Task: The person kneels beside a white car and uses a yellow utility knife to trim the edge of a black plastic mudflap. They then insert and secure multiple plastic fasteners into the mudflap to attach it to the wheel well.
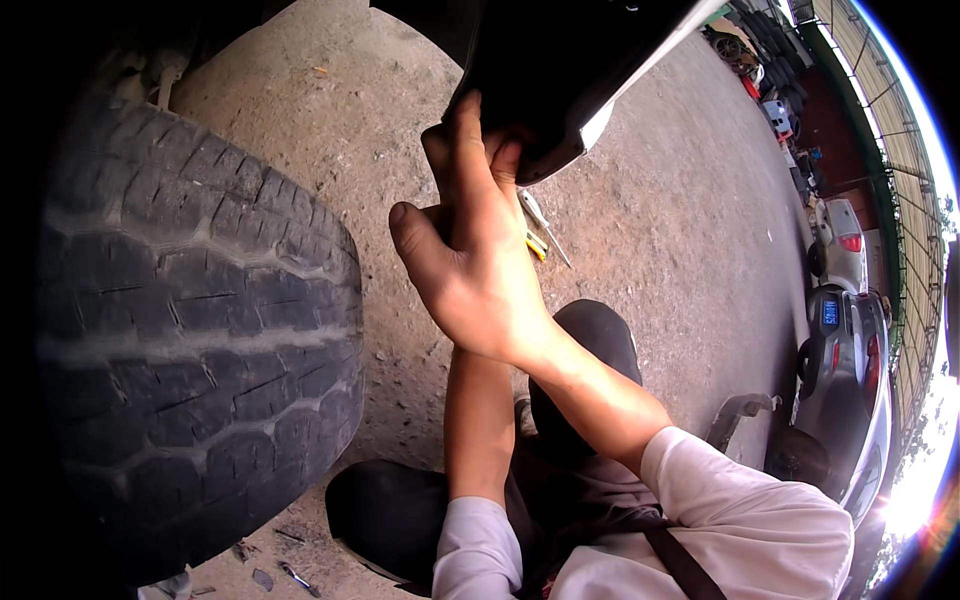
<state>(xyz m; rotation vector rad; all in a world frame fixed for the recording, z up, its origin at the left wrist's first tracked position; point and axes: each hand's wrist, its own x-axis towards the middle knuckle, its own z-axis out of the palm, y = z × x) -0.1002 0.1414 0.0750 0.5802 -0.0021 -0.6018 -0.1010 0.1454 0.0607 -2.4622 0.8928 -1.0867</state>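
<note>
Dark panel juts just ahead of my right hand, its pale long edge running away up and rightward, as I watch remotely. Thumb spread wide, that hand's fingers meet the near corner; my left hand hides beneath, its grip I cannot tell.

They wear a pale shirt with loose, creased sleeves ending above bare forearms, a narrow dark strap crossing its front, and dark trousers; the right hand is bare.
</note>
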